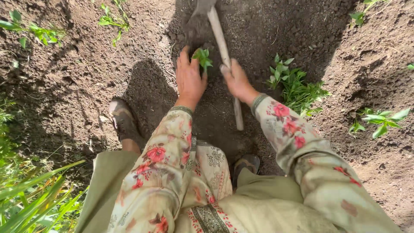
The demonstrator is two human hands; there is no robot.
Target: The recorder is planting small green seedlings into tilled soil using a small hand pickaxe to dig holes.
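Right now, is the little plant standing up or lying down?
Standing up. The seedling has its leaves raised above the soil, steadied by the left hand.

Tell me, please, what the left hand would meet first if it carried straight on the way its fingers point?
Probably the hoe blade. The left hand holds a seedling at its fingertips, pointing up the picture over loose soil; depth is hard to judge.

Quick count from up top: 2 hands, left hand point(189, 80) and right hand point(236, 82), 1 wooden-handled hoe point(224, 51), 1 seedling point(202, 57) by the fingers, 1 bunch of seedlings point(297, 88) lying on the dirt, 2 muddy shoes point(123, 121).
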